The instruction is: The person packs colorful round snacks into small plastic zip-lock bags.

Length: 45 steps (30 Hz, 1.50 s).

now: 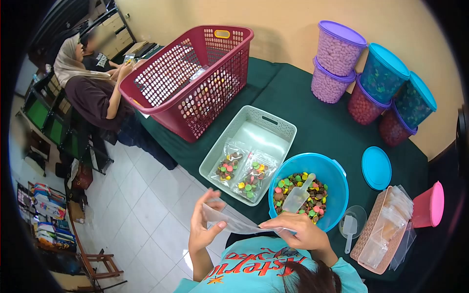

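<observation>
Between my two hands a clear plastic bag [232, 221] is stretched out, with nothing visible inside it. My left hand [205, 227] holds its left end between thumb and fingers. My right hand [302, 231] pinches the right end, just in front of a blue tub [341, 195]. Brown, green, yellow and pink button-shaped candies [320, 193] fill the bottom of that tub. A translucent scoop [297, 196] rests on them, handle up. Beyond my left hand stands a pale green basket [244, 115] holding filled candy bags [253, 175].
A large maroon laundry basket [168, 115] stands at the back left. Lidded candy tubs [337, 61] line the wall. At right are a blue lid [376, 168], a small scoop [349, 227], a pink box of bags [364, 254] and a pink container [427, 207]. Two people stand far left.
</observation>
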Motion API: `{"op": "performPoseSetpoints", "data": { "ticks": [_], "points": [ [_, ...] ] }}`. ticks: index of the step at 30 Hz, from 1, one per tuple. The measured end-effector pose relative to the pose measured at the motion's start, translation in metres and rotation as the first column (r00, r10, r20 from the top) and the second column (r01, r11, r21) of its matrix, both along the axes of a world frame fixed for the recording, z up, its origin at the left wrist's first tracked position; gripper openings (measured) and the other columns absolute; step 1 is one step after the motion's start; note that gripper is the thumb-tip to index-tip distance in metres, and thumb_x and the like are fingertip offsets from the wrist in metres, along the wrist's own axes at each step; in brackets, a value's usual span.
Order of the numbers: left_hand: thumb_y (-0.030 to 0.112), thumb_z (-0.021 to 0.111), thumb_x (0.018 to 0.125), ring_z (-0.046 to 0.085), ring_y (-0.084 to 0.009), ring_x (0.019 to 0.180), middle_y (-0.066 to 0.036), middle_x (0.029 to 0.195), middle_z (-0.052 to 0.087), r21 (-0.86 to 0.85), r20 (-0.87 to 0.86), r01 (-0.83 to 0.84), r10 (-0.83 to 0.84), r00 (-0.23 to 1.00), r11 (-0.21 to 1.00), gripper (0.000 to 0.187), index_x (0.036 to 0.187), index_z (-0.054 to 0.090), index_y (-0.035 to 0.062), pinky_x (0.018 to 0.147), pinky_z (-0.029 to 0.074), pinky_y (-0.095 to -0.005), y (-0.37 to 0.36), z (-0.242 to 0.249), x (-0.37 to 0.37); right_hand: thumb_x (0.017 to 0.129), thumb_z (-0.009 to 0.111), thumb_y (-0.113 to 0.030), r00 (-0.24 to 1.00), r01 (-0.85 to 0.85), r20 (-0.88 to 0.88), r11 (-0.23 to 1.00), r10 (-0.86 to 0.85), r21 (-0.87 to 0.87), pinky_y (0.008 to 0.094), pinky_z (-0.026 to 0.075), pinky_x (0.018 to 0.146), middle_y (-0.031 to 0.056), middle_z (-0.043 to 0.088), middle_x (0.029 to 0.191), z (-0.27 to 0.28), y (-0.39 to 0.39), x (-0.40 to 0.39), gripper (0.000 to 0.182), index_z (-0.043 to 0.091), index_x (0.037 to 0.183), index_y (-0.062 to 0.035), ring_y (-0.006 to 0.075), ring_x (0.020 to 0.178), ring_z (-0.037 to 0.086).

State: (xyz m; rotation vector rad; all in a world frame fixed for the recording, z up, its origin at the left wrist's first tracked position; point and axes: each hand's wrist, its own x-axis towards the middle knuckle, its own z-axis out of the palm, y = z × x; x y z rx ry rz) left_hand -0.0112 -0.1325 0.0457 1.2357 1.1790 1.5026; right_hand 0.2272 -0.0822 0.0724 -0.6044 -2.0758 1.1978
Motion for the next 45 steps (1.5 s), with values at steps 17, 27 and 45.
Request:
{"op": "performPoseSetpoints", "data": {
  "ticks": [17,27,45],
  "points": [
    [-0.013,0.056,0.073,0.064,-0.0231,0.071,-0.018,0.081,0.063,-0.1,0.305,0.632,-0.581,0.754,0.768,0.017,0.088,0.062,-0.0082,0.062,0.053,-0.0288,0.129,-0.007,-0.057,0.077,0.051,0.007,0.748,0.427,-0.234,0.72,-0.621,-0.547,0.0234,0.048,0.057,0.0104,0.061,0.077,-0.013,0.008,-0.023,0.016,0.061,0.089,0.0058,0.0132,0.065,0.06],
    [0.02,0.078,0.062,0.05,-0.0247,0.103,-0.016,0.114,0.048,0.363,-0.278,0.421,-0.335,0.9,0.831,0.064,0.115,0.048,-0.0012,0.09,0.04,-0.0395,0.16,-0.004,-0.049,0.08,0.05,0.005,0.472,0.688,-0.092,0.432,-0.876,-0.583,0.0229,0.052,0.055,0.0152,0.061,0.093,-0.019,0.003,-0.067,0.014,0.058,0.092,0.0065,0.0121,0.065,0.06],
    [0.022,0.076,0.054,0.055,-0.0255,0.091,-0.009,0.099,0.055,0.224,-0.562,0.963,-0.787,0.253,0.15,0.064,0.113,0.054,0.0072,0.077,0.044,-0.0358,0.161,-0.009,0.005,0.074,0.056,0.003,0.143,0.886,0.167,0.051,-0.975,-0.461,0.0189,0.038,0.041,0.0032,0.056,0.056,-0.007,-0.031,-0.12,0.003,0.057,0.077,0.0029,0.003,0.047,0.051]
  ]
}}
